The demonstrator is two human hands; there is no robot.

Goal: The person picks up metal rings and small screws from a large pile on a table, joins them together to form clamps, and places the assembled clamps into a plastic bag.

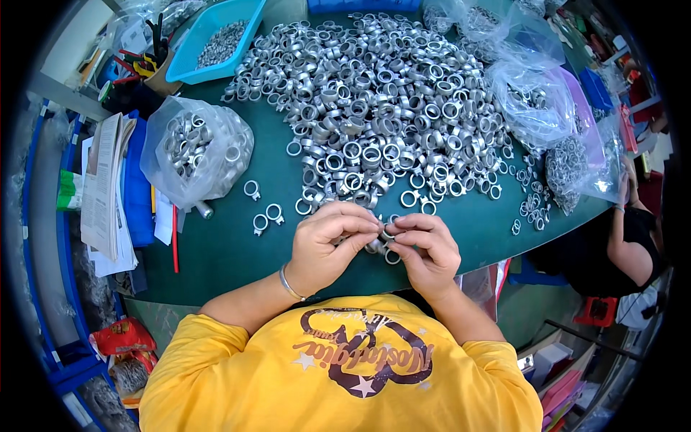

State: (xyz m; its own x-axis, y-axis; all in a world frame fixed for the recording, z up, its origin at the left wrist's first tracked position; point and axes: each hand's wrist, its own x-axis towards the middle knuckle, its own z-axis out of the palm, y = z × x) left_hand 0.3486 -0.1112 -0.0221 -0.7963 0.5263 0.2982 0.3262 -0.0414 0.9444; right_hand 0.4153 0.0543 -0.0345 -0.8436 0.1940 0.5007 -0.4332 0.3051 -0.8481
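My left hand (332, 243) and my right hand (427, 253) meet above the near part of the green table (223, 270). Between the fingertips of my right hand is a silver metal ring (389, 232), partly hidden by the fingers. My left thumb and forefinger are pinched together against the ring's side; what they hold, if anything, is too small to make out. Just under the hands lie a few more rings (392, 256). A big heap of similar metal rings (374, 108), many with a small lug, spreads out beyond my hands.
Three loose rings (273, 212) lie left of my hands. A clear bag of rings (198, 144) and a blue tray of small parts (219, 43) stand further left. At the right are plastic bags (536, 101), small loose rings (534, 205) and another person's arm (620, 234).
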